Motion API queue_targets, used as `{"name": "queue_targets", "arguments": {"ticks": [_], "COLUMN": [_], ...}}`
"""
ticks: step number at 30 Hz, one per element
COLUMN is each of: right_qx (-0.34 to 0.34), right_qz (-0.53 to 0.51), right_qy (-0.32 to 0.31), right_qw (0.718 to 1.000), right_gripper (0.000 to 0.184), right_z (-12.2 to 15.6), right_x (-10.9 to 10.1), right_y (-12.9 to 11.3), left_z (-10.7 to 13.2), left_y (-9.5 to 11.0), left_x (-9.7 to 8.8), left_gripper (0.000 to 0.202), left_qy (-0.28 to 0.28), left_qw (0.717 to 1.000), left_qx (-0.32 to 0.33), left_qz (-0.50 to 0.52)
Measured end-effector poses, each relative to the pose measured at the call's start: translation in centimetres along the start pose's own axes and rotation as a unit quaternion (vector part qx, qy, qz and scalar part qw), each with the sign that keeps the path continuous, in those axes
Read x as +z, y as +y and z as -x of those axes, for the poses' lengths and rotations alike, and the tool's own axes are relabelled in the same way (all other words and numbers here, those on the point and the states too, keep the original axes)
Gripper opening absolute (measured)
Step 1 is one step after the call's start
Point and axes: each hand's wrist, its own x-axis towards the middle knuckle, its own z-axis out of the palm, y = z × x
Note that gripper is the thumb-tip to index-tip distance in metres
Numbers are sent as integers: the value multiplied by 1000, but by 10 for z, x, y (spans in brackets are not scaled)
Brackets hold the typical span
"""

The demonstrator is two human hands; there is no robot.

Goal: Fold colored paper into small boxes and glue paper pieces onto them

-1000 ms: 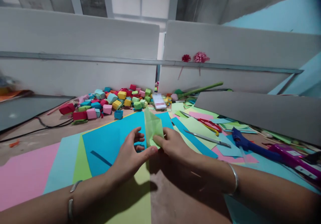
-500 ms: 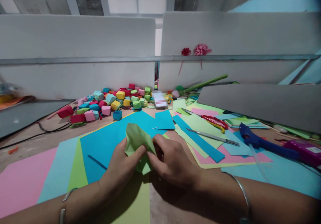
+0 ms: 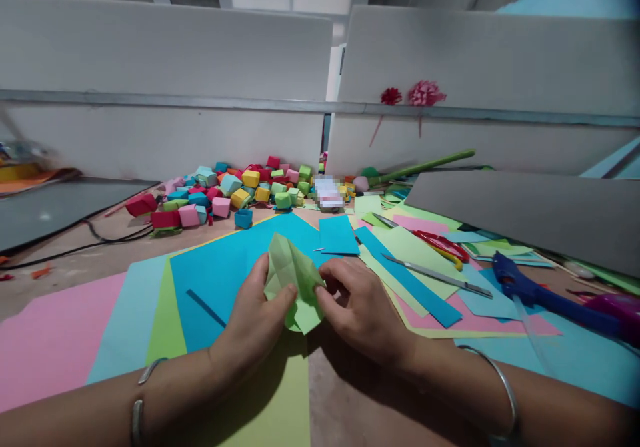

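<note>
A partly folded light green paper piece [image 3: 293, 283] is held just above the table between both hands. My left hand [image 3: 253, 327] pinches its left side, thumb on top and fingers curled beneath. My right hand [image 3: 363, 310] grips its right side with closed fingers. Each wrist wears a thin silver bangle. Under the hands lie large sheets of coloured paper: a bright blue sheet [image 3: 225, 273], a light green one [image 3: 167, 313], a pale blue one and a pink sheet [image 3: 50, 340].
A heap of small folded paper boxes [image 3: 230, 190] in several colours lies at the back. To the right are red-handled scissors [image 3: 443, 243], a metal blade [image 3: 437, 277], a blue glue gun [image 3: 540, 293] and paper scraps. Grey partition boards [image 3: 525, 210] stand behind; a black cable [image 3: 75, 247] runs left.
The green paper stood upright at the fingertips a second ago; it is now turned over, lower and closer in, with both hands closed round it. The view has shifted slightly.
</note>
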Motion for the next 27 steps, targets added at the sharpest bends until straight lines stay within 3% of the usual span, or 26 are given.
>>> {"name": "queue_targets", "arguments": {"ticks": [4,10,19,23,27], "right_qx": [3,20,-3,-14,40], "right_qz": [-3,-19,-53,-48,-26], "right_qy": [4,-16,-32,-35,-33], "right_qw": [1000,999,998,998,998], "right_gripper": [10,7,17,21,11], "right_z": [-2,-2,-1,-2,-1], "right_x": [1,0,2,1,0], "right_y": [2,1,2,2,0], "left_z": [-1,-2,-2,1,4], "left_y": [2,0,0,1,-2], "left_x": [0,0,-1,-2,-4], "left_gripper": [29,33,25,19,27], "left_qy": [0,-19,-15,-57,-91], "left_qw": [1000,999,998,991,968], "left_qx": [18,13,32,78,160], "left_qz": [16,23,-52,-94,-172]}}
